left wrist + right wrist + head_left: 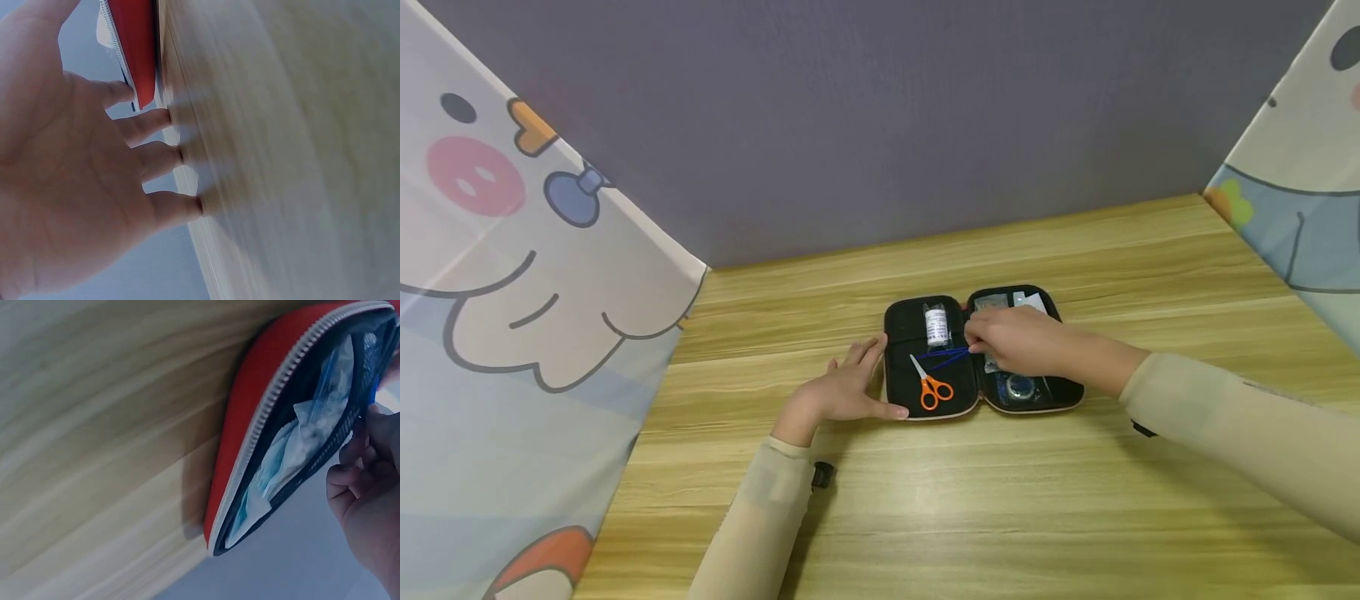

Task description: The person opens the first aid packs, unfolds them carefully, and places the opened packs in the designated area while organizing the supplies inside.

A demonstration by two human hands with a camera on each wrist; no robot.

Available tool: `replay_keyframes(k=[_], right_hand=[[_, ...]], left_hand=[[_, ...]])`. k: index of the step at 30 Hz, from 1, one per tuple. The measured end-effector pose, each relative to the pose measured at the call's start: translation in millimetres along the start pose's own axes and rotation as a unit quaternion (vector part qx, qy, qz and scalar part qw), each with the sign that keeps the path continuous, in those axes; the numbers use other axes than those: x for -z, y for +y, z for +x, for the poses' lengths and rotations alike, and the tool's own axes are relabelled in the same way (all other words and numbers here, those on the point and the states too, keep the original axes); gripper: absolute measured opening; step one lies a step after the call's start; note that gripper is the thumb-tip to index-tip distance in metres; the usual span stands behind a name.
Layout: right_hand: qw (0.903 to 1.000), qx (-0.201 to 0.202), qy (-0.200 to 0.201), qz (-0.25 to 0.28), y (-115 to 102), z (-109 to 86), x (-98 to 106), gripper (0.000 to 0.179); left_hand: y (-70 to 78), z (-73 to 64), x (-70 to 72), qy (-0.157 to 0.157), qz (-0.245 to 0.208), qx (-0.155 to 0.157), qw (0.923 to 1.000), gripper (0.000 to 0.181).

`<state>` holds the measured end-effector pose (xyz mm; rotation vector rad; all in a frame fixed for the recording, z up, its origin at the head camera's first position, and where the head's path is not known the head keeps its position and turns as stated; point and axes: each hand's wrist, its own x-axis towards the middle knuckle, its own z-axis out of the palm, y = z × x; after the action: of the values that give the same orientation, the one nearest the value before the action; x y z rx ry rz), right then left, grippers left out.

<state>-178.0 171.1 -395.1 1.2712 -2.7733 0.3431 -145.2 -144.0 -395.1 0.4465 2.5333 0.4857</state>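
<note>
An open zip case with a red shell lies spread on the table, black inside. My left hand rests at its left side, fingers spread; the thumb presses the near left corner. In the left wrist view, the other fingertips touch the table beside the red wall. My right hand pinches blue tweezers over the middle of the case, their two thin arms pointing left. Orange-handled scissors lie in the left half below a white rolled bandage. In the right wrist view, white packets fill the right half.
A clear packet with a round coil sits in the near part of the right half. The wooden table meets a grey wall behind, with cartoon-printed cloth at left and right.
</note>
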Motion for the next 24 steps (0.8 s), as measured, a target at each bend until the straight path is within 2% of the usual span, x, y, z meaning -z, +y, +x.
replay_keyframes(k=[5,10,16,24], right_hand=[[0.9986,0.037,-0.010,-0.038,-4,13.7,-8,0.019],[0.9977,0.055,-0.018,-0.037,-7,21.9,-13,0.017],[0.9989,0.035,-0.030,0.010,-6,24.9,-13,0.006],[0.9962,0.005,-0.051,0.071,-13,33.2,-15,0.015]], left_hand=[[0.1,-0.9,-0.5,0.001,-0.002,0.001,1.0000,0.130],[0.8,-1.3,-0.9,0.004,-0.002,-0.002,1.0000,0.129],[2.1,-0.8,-0.3,0.005,-0.001,-0.003,1.0000,0.129],[1.9,-1.8,0.7,0.003,0.007,-0.003,1.0000,0.128]])
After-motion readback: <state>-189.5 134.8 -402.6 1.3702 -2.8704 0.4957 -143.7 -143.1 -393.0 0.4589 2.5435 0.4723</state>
